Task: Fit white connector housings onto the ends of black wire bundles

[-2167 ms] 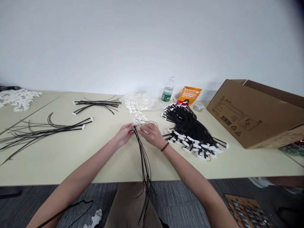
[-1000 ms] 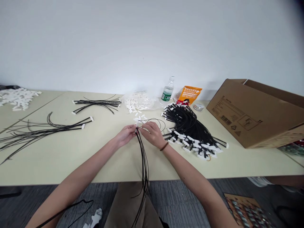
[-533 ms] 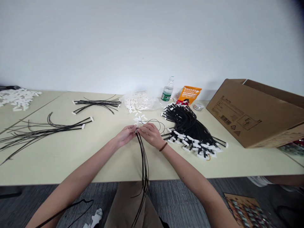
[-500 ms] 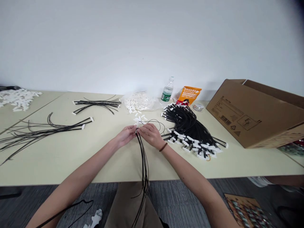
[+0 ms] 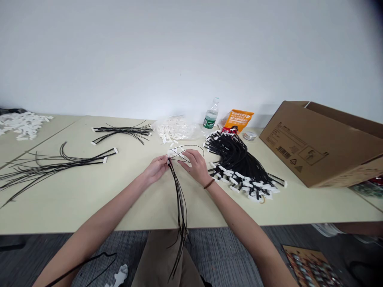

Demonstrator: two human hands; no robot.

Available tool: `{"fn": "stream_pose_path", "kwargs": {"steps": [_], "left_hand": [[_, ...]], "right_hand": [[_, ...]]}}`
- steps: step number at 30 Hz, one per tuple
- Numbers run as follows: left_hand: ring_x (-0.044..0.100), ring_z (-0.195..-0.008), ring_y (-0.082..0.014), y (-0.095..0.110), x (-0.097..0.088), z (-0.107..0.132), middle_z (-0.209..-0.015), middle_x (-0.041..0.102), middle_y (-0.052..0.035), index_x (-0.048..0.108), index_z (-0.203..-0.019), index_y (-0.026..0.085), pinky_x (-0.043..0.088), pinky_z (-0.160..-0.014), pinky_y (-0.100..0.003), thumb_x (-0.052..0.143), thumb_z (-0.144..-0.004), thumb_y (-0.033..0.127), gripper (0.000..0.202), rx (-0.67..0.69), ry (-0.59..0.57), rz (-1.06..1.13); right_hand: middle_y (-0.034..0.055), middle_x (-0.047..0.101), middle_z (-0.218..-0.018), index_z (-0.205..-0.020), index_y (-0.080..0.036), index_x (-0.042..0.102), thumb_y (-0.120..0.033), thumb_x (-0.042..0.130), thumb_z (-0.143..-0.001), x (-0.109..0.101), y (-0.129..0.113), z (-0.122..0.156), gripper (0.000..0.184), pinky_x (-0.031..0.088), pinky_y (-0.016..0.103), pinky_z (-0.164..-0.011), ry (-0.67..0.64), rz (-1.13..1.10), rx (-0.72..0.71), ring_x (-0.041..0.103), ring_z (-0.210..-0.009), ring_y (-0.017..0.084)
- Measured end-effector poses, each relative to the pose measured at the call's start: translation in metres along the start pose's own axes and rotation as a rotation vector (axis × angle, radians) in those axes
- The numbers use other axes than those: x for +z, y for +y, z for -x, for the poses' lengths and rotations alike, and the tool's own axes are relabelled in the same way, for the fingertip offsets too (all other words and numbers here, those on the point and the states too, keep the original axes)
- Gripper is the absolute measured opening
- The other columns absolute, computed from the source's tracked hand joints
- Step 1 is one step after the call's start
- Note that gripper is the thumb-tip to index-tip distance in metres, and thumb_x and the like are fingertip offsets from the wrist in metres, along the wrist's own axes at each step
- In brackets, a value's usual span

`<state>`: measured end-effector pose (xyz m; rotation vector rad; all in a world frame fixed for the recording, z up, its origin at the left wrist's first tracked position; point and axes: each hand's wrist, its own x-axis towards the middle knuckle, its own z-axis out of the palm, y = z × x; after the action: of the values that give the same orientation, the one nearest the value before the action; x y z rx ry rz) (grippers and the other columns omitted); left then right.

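Note:
My left hand (image 5: 157, 167) is closed in a pinch on the white connector end of a bundle of black wires (image 5: 178, 195). From there the bundle hangs down over the table's front edge to my lap. Just right of that end, my right hand (image 5: 196, 168) has its thumb and fingers spread. A thin black wire loop (image 5: 204, 150) curves around behind its fingertips, and no grip on the wire shows. Loose white connectors (image 5: 179, 151) lie just beyond both hands.
Finished-looking black cables (image 5: 236, 159) with white ends are heaped on the right, beside a cardboard box (image 5: 317, 147). Wire bundles (image 5: 72, 162) lie to the left. A bag of white connectors (image 5: 176, 128), a bottle (image 5: 211, 115) and an orange packet (image 5: 237, 119) stand at the back.
My right hand has come off the connector end, moved slightly right, and its fingers have opened. My left hand stays on the bundle, shifted a little left.

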<state>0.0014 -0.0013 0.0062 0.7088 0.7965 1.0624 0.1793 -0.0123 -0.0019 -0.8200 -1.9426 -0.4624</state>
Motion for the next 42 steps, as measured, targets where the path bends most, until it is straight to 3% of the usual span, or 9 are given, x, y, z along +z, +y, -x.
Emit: {"fn": "stream_pose_path", "kwargs": {"steps": [4,10,17,25,42], "left_hand": [[0.053,-0.062,-0.0087,0.003,0.002,0.001,-0.065,0.058,-0.0041,0.061,-0.067,0.009,0.046,-0.066,-0.022,0.059,-0.075,0.016,0.011,-0.006,0.030,-0.004],[0.052,-0.062,-0.0087,0.003,0.002,0.000,-0.066,0.059,-0.0050,0.061,-0.065,0.008,0.045,-0.066,-0.022,0.057,-0.076,0.014,0.013,0.019,0.057,0.034],[0.053,-0.063,-0.0093,0.000,-0.002,-0.004,-0.065,0.058,-0.0047,0.061,-0.066,0.008,0.045,-0.067,-0.023,0.060,-0.074,0.015,0.011,0.033,0.024,0.052],[0.055,-0.062,-0.0095,0.002,0.000,-0.001,-0.063,0.058,-0.0034,0.060,-0.065,0.009,0.046,-0.068,-0.022,0.060,-0.074,0.015,0.011,0.032,0.038,0.032],[0.055,-0.065,-0.0095,0.000,-0.001,-0.003,-0.064,0.058,-0.0045,0.060,-0.065,0.008,0.046,-0.070,-0.022,0.061,-0.074,0.016,0.012,0.028,0.019,0.040]], "right_hand": [[0.0089,0.057,-0.102,-0.108,-0.019,0.051,-0.031,0.056,-0.083,-0.001,0.005,0.001,0.028,0.048,0.033,-0.085,-0.064,-0.066,0.032,0.054,-0.099,0.017],[0.0054,0.060,-0.089,-0.091,-0.019,0.055,-0.026,0.055,-0.084,0.000,0.001,-0.001,0.009,0.048,0.030,-0.077,-0.149,-0.159,-0.018,0.055,-0.088,0.014],[0.0080,0.061,-0.095,-0.095,-0.017,0.056,-0.025,0.050,-0.087,-0.007,-0.008,-0.004,0.013,0.048,0.031,-0.079,-0.241,-0.217,0.018,0.055,-0.091,0.016],[0.0076,0.061,-0.094,-0.095,-0.017,0.057,-0.019,0.047,-0.087,-0.005,-0.005,-0.003,0.013,0.048,0.030,-0.077,-0.219,-0.213,0.013,0.055,-0.091,0.016],[0.0063,0.061,-0.091,-0.095,-0.019,0.057,-0.023,0.051,-0.085,0.000,-0.003,0.001,0.012,0.048,0.028,-0.075,-0.214,-0.172,-0.012,0.056,-0.088,0.014]]}}
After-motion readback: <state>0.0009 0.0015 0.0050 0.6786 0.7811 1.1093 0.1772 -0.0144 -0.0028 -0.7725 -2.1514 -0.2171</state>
